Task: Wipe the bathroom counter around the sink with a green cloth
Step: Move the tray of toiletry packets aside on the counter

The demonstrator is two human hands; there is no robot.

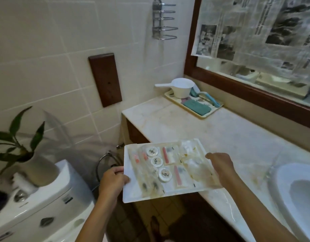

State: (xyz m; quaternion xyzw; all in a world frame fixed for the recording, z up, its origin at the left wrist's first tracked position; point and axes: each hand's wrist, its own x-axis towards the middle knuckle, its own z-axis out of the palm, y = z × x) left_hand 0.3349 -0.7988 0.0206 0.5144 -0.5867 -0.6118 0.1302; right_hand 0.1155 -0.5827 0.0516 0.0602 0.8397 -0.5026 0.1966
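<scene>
Both hands carry a white tray (133,194) of wrapped toiletries over the desk's (211,133) front corner — the left hand (114,179) has its grip clamped on the tray's 9 o'clock edge, the right hand (220,165) has its grip closed on the 3 o'clock edge. The green cloth (197,106) lies folded in a second tray (205,116) at 12 o'clock, against the wall, beside a white scoop (178,87) — well apart from the hands. The sink (290,186) sits at 3 o'clock.
</scene>
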